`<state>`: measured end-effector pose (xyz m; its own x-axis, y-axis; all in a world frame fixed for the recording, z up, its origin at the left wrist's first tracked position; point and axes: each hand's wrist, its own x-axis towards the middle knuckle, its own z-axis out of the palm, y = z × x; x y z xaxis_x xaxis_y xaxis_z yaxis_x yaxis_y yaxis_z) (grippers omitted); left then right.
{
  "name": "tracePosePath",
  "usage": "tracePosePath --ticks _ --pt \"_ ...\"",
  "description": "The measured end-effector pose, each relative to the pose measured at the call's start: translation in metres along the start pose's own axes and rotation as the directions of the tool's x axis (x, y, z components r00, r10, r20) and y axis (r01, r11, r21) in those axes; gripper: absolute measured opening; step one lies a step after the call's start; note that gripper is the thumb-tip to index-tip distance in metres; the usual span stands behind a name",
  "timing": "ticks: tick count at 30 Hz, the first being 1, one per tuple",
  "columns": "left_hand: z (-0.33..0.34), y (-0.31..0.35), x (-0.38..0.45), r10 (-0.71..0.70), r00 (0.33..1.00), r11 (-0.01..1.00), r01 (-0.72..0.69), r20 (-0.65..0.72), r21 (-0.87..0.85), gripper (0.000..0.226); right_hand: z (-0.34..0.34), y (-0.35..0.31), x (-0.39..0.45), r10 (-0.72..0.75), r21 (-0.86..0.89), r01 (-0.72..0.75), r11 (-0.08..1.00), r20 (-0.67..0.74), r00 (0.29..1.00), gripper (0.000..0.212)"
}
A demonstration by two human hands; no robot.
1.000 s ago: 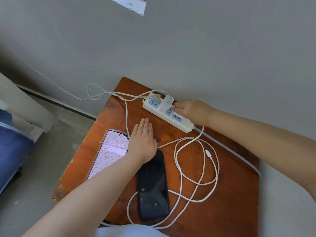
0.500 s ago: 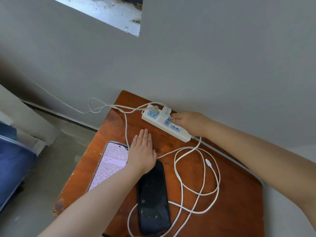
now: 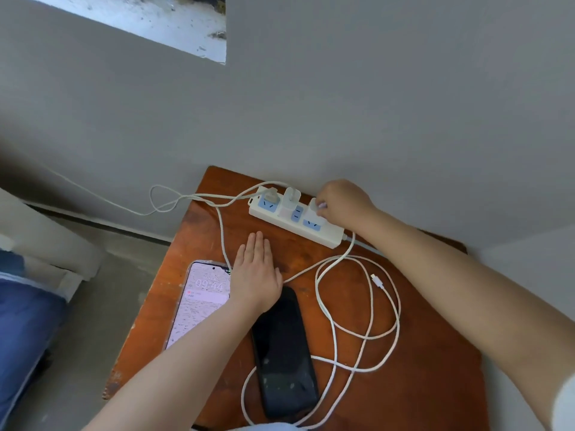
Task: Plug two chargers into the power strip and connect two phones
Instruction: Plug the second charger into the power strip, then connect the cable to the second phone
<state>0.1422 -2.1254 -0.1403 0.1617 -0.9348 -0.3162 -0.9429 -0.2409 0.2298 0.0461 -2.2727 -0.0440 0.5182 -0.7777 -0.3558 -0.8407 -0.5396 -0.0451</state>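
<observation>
the right hand sits at the far end of the power strip, at about one o'clock on the wooden table, fingertips pinched around a white charger that stands in the strip's last socket; the grip looks meant to press it home, though whether the prongs are fully seated is hidden under the block. another white charger stands just beside it toward eleven o'clock, with a greyish plug in the next socket along. the left hand lies flat near the table's centre, fingers straight and together, holding nothing (likely bracing while the other arm reaches).

the lit phone lies at nine o'clock, its top corner and lower edge covered by the left hand and forearm, so a cable running toward it cannot be confirmed as plugged in. the dark phone lies at six o'clock, its top under the palm. the loose cable coils at three o'clock, its free connector lying apart from either phone.
</observation>
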Motion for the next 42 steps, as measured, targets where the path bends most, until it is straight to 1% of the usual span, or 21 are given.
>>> tracePosePath --ticks 2,4,6,8,9,10,11,13,14,16,18,19,21,23,27,29,31,34,38,40,42 --pt "0.000 0.001 0.000 0.001 1.000 1.000 -0.001 -0.006 0.005 0.059 -0.001 -0.002 -0.008 -0.013 0.059 0.013 0.998 -0.005 1.000 0.030" --pt "0.000 0.003 -0.001 0.002 1.000 1.000 -0.002 -0.008 0.007 0.059 -0.001 0.004 -0.020 -0.054 0.164 0.057 0.985 -0.019 0.998 0.016" --pt "-0.001 0.004 -0.001 0.001 1.000 1.000 0.000 -0.008 0.007 0.059 0.001 0.015 -0.043 -0.059 0.281 0.085 0.956 -0.101 0.993 0.033" --pt "-0.002 0.005 -0.002 0.000 1.000 1.000 0.000 -0.005 0.007 0.059 0.012 0.032 -0.072 0.093 0.444 0.030 0.896 -0.253 0.963 0.033" --pt "-0.002 0.005 -0.002 0.000 1.000 1.000 0.000 -0.006 0.008 0.059 0.023 0.043 -0.086 0.194 0.507 -0.029 0.861 -0.276 0.941 0.032" --pt "-0.002 0.005 -0.002 -0.003 1.000 1.000 0.003 -0.008 0.008 0.059 0.037 0.054 -0.100 0.276 0.546 -0.099 0.832 -0.253 0.927 0.032" --pt "-0.002 0.005 -0.001 -0.006 1.000 1.000 0.006 -0.010 0.005 0.059 0.053 0.065 -0.111 0.338 0.539 -0.198 0.819 -0.174 0.925 0.032" --pt "-0.003 0.006 -0.002 0.000 1.000 1.000 0.000 -0.005 -0.004 0.059 0.084 0.079 -0.130 0.413 0.447 -0.353 0.822 -0.040 0.910 0.036" --pt "-0.004 0.006 -0.004 0.023 1.000 1.000 -0.023 -0.004 -0.009 0.060 0.097 0.081 -0.136 0.439 0.421 -0.389 0.819 -0.026 0.898 0.037" --pt "-0.006 0.006 -0.011 0.130 0.992 0.991 -0.130 -0.006 -0.019 0.062 0.114 0.077 -0.145 0.489 0.461 -0.407 0.788 -0.067 0.870 0.037" --pt "-0.008 0.006 -0.023 0.301 0.953 0.953 -0.302 -0.010 -0.030 0.061 0.125 0.069 -0.149 0.520 0.484 -0.408 0.774 -0.120 0.846 0.037" --pt "-0.009 0.005 -0.030 0.403 0.915 0.915 -0.403 -0.009 -0.028 0.058 0.129 0.066 -0.151 0.531 0.476 -0.417 0.774 -0.130 0.837 0.037" --pt "-0.008 0.002 -0.044 0.606 0.795 0.795 -0.606 0.033 -0.007 0.048 0.135 0.063 -0.152 0.561 0.473 -0.440 0.763 -0.146 0.815 0.033" --pt "-0.010 -0.003 -0.054 0.706 0.694 0.699 -0.715 0.142 0.023 0.047 0.137 0.065 -0.152 0.585 0.477 -0.463 0.747 -0.141 0.799 0.029" --pt "-0.015 -0.006 -0.060 0.655 0.575 0.608 -0.786 0.490 0.111 0.070 0.138 0.067 -0.158 0.580 0.406 -0.481 0.777 -0.165 0.798 0.029" --pt "-0.019 0.001 -0.060 0.602 0.522 0.520 -0.831 0.604 0.200 0.082 0.138 0.067 -0.161 0.580 0.395 -0.483 0.782 -0.176 0.795 0.031" --pt "-0.020 0.006 -0.057 0.560 0.489 0.424 -0.863 0.668 0.276 0.090 0.138 0.068 -0.162 0.587 0.405 -0.486 0.775 -0.175 0.790 0.036" --pt "-0.019 0.015 -0.052 0.550 0.448 0.298 -0.894 0.704 0.336 0.092 0.140 0.070 -0.165 0.578 0.417 -0.476 0.774 -0.158 0.801 0.040" --pt "-0.019 0.023 -0.045 0.613 0.386 0.250 -0.923 0.690 0.293 0.086 0.138 0.070 -0.170 0.548 0.464 -0.414 0.783 -0.199 0.812 0.031" --pt "-0.019 0.024 -0.042 0.655 0.390 0.243 -0.920 0.647 0.308 0.084 0.130 0.066 -0.173 0.541 0.527 -0.359 0.770 -0.242 0.805 0.024" --pt "-0.020 0.020 -0.042 0.706 0.430 0.294 -0.901 0.563 0.319 0.082 0.117 0.059 -0.178 0.514 0.592 -0.298 0.748 -0.234 0.825 0.016"
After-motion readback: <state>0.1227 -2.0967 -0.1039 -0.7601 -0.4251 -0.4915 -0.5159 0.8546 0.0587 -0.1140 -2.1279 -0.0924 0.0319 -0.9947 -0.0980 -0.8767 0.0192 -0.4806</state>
